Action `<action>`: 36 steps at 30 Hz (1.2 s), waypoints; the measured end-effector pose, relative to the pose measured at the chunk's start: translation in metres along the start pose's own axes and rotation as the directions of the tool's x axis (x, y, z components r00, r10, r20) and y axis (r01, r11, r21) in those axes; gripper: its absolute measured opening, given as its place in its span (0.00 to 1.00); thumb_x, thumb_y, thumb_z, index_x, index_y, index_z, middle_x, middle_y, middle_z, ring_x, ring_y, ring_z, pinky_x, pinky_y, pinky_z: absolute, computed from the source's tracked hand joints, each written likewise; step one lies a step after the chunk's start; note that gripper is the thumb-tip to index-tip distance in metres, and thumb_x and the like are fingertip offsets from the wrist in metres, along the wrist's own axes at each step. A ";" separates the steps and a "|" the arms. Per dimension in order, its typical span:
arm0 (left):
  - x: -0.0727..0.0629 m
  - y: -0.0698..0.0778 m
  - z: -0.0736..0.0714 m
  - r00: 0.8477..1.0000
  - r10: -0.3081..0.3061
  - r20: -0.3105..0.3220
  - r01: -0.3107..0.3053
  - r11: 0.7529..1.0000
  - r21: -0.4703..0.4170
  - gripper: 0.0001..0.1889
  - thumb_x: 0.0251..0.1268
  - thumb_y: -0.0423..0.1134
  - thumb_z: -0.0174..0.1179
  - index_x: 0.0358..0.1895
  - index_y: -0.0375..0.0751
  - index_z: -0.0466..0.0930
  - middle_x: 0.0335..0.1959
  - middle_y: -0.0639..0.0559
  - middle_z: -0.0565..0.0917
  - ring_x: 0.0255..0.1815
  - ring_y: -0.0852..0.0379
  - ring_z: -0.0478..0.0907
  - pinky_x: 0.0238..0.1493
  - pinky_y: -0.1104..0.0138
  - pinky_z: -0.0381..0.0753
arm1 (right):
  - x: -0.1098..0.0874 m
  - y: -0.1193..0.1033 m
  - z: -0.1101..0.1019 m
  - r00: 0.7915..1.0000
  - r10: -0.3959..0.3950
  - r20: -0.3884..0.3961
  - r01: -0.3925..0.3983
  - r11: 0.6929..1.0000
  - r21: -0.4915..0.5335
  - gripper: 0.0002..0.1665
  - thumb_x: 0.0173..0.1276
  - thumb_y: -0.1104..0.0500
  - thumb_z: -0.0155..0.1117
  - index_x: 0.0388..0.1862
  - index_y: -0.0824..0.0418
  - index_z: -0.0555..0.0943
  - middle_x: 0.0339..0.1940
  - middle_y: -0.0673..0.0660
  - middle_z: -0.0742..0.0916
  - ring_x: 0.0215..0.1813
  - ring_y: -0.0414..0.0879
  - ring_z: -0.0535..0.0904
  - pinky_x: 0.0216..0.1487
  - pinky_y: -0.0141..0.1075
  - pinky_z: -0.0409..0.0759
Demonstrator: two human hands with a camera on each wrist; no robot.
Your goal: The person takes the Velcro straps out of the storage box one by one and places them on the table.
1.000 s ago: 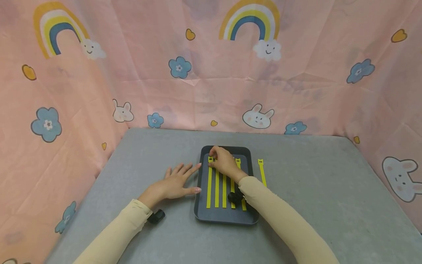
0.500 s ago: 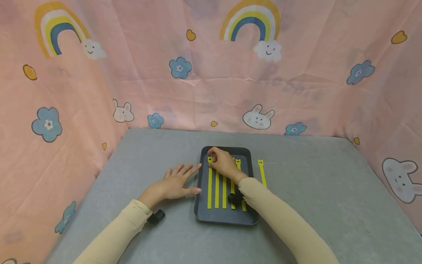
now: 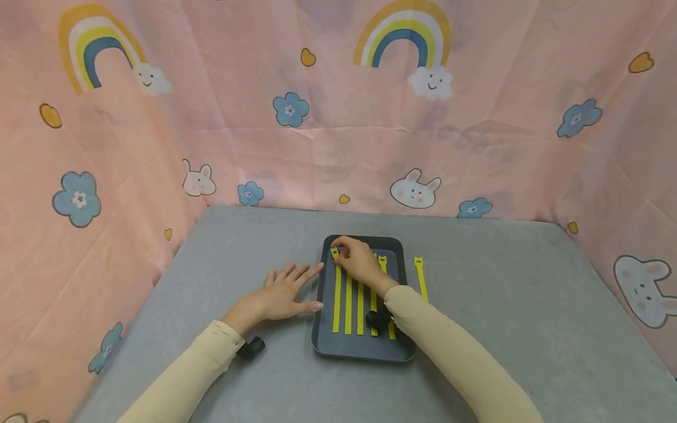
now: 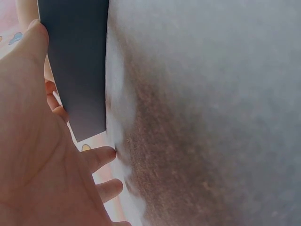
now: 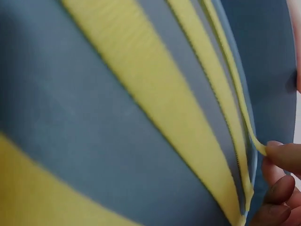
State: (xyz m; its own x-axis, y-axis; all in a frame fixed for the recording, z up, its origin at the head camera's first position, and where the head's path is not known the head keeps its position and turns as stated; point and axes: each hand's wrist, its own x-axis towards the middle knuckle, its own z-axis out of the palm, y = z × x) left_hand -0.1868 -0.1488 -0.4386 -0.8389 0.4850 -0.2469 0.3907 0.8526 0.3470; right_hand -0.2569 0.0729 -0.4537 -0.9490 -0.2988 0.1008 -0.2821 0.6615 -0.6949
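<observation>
A dark grey tray (image 3: 365, 352) holds several yellow hook-and-loop cable ties laid lengthwise, side by side. My right hand (image 3: 362, 261) reaches over its far half and pinches the leftmost cable tie (image 3: 336, 299) just below the slotted head. In the right wrist view, that cable tie (image 5: 238, 80) bends up to the fingertips (image 5: 280, 153) of thumb and finger. My left hand (image 3: 277, 296) lies spread on the table left of the tray, its thumb and index fingertips at the tray's side. The left wrist view has the tray's outer wall (image 4: 77, 66) beside the thumb.
One more yellow cable tie (image 3: 420, 279) lies on the grey table (image 3: 502, 305) right of the tray, its near end hidden by my right sleeve (image 3: 439, 329). A pink printed curtain (image 3: 328, 135) encloses the back and sides.
The leftmost cable tie's head has shifted slightly left and tilted, its upper end now bent under my right fingers. My left hand has stayed in place.
</observation>
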 end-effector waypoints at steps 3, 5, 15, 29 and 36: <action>0.000 0.000 0.000 1.000 -0.001 -0.001 0.001 1.000 0.001 0.46 0.63 0.74 0.48 0.80 0.71 0.36 0.83 0.49 0.46 0.83 0.37 0.39 0.74 0.31 0.39 | 0.000 -0.002 -0.002 1.000 -0.009 -0.004 0.009 1.000 0.002 0.19 0.69 0.61 0.66 0.58 0.53 0.80 0.32 0.53 0.84 0.26 0.42 0.74 0.31 0.33 0.72; 0.000 0.000 0.000 1.000 -0.001 0.000 0.001 1.000 -0.001 0.46 0.63 0.74 0.48 0.80 0.71 0.36 0.83 0.48 0.47 0.83 0.37 0.39 0.74 0.31 0.39 | -0.001 -0.004 -0.004 1.000 -0.017 -0.001 0.017 1.000 0.003 0.19 0.69 0.60 0.66 0.59 0.54 0.80 0.33 0.53 0.84 0.26 0.42 0.74 0.31 0.33 0.72; 0.000 0.002 -0.002 1.000 0.008 0.000 -0.008 1.000 -0.007 0.46 0.64 0.73 0.49 0.80 0.68 0.38 0.83 0.47 0.47 0.83 0.35 0.40 0.73 0.29 0.39 | -0.004 -0.010 -0.010 0.998 -0.066 -0.016 0.067 0.997 0.038 0.20 0.70 0.58 0.66 0.60 0.52 0.79 0.34 0.52 0.85 0.28 0.42 0.74 0.38 0.36 0.74; 0.000 0.002 -0.001 1.000 0.011 0.002 -0.011 1.000 -0.017 0.45 0.65 0.73 0.49 0.80 0.68 0.38 0.83 0.46 0.47 0.83 0.34 0.40 0.73 0.29 0.39 | -0.013 -0.026 -0.035 0.992 -0.116 -0.043 0.121 0.979 0.163 0.22 0.72 0.57 0.64 0.63 0.54 0.77 0.34 0.53 0.84 0.23 0.44 0.72 0.25 0.32 0.72; 0.001 0.002 0.000 1.000 0.007 -0.002 -0.007 1.000 -0.017 0.46 0.64 0.73 0.49 0.80 0.69 0.37 0.83 0.47 0.47 0.83 0.35 0.40 0.73 0.30 0.38 | -0.014 -0.033 -0.051 0.993 -0.113 -0.036 0.119 0.953 0.279 0.22 0.72 0.57 0.63 0.64 0.51 0.75 0.35 0.57 0.83 0.23 0.45 0.73 0.24 0.33 0.75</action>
State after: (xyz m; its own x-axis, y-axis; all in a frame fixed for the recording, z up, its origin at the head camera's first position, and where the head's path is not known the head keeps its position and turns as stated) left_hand -0.1872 -0.1471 -0.4381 -0.8373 0.4901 -0.2426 0.3898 0.8460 0.3638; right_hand -0.2414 0.0901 -0.3961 -0.9154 -0.3466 0.2048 -0.3424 0.4028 -0.8488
